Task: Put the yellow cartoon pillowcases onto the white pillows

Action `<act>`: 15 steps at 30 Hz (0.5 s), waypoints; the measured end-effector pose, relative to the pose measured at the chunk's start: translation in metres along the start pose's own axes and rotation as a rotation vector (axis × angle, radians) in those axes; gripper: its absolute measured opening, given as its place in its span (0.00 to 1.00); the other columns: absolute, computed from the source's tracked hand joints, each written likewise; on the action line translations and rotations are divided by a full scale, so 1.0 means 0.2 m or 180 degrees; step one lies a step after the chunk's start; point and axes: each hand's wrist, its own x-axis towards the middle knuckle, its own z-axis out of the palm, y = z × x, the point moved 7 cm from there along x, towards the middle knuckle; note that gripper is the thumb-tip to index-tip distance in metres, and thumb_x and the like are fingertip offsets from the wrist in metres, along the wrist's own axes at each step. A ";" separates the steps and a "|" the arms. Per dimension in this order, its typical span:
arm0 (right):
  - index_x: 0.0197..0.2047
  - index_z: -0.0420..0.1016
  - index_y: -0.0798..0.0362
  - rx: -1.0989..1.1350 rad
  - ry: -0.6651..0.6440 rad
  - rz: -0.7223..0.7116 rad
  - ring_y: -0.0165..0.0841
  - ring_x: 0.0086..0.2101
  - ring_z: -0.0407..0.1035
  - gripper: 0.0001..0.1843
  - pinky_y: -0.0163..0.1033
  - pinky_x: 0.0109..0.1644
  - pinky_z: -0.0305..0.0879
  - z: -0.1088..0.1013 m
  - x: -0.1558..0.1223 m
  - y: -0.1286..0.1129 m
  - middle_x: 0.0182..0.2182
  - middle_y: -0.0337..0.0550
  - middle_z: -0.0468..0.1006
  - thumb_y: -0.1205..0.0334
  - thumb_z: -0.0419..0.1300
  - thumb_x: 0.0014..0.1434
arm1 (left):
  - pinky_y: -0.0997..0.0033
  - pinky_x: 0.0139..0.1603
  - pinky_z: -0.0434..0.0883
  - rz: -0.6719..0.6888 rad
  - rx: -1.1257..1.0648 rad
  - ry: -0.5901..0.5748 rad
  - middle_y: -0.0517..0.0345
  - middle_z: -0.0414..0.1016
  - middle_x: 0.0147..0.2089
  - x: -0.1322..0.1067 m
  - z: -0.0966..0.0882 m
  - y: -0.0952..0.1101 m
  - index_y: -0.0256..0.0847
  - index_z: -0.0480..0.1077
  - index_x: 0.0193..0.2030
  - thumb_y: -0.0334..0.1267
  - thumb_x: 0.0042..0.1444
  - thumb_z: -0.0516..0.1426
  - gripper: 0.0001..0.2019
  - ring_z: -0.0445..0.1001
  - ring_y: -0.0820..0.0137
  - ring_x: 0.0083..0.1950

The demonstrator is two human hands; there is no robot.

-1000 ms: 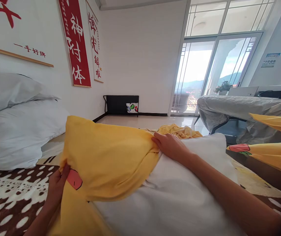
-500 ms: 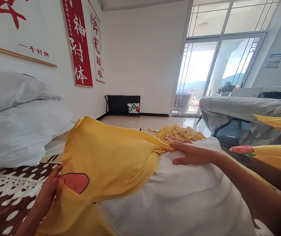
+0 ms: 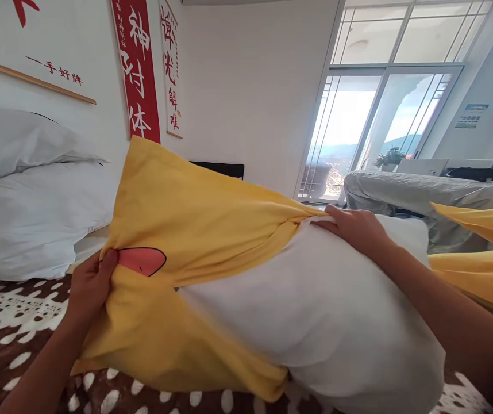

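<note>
A yellow pillowcase (image 3: 212, 213) with a pink printed patch is drawn partway over a white pillow (image 3: 315, 310). Its left end is pinched by my left hand (image 3: 91, 282), thumb on top beside the pink patch. At the pillowcase's upper right edge, my right hand (image 3: 354, 227) is closed on the gathered yellow cloth, lying against the pillow. The pillow's right part is bare and bulges out of the case opening. My right fingertips are partly hidden by the cloth.
White pillows (image 3: 35, 213) are stacked at the left on a brown and white patterned blanket (image 3: 18, 362). More yellow fabric (image 3: 479, 276) shows at the right edge. Behind it stands a plastic-covered table (image 3: 401, 187), near a glass sliding door (image 3: 345, 126). Scrolls (image 3: 138, 69) hang on the wall.
Both hands have raised the pillow and pillowcase. My left hand now grips the case's end more plainly; my right hand has moved up and right, pulling the edge taut.
</note>
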 end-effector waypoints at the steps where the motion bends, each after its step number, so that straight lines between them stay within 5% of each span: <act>1: 0.38 0.70 0.52 -0.0060 0.0023 0.0126 0.37 0.27 0.64 0.34 0.38 0.31 0.50 -0.07 0.04 0.03 0.26 0.47 0.73 0.32 0.39 0.61 | 0.79 0.24 0.62 0.0063 -0.0164 -0.0126 0.63 0.68 0.25 0.04 0.04 0.05 0.38 0.69 0.36 0.58 0.53 0.53 0.22 0.63 0.75 0.26; 3: 0.37 0.70 0.53 -0.0118 0.0087 0.0295 0.35 0.25 0.62 0.35 0.38 0.30 0.48 -0.21 0.09 0.05 0.25 0.47 0.72 0.30 0.40 0.59 | 0.79 0.23 0.59 0.0368 -0.0101 -0.0122 0.63 0.68 0.25 0.08 0.11 0.18 0.38 0.69 0.33 0.54 0.54 0.54 0.18 0.62 0.76 0.26; 7: 0.36 0.70 0.54 -0.0256 0.0396 0.0539 0.32 0.24 0.58 0.30 0.37 0.30 0.45 -0.44 0.08 0.10 0.25 0.46 0.71 0.35 0.44 0.61 | 0.76 0.24 0.55 0.0956 0.0676 0.0526 0.65 0.58 0.16 0.01 0.14 0.31 0.40 0.63 0.24 0.47 0.54 0.53 0.14 0.57 0.76 0.21; 15: 0.32 0.67 0.53 -0.0512 0.0244 0.0288 0.32 0.25 0.60 0.23 0.37 0.29 0.47 -0.47 0.04 0.04 0.25 0.42 0.72 0.40 0.50 0.62 | 0.75 0.25 0.59 0.0645 0.0408 -0.0300 0.61 0.67 0.23 0.10 0.29 -0.02 0.40 0.67 0.29 0.53 0.55 0.51 0.17 0.64 0.71 0.27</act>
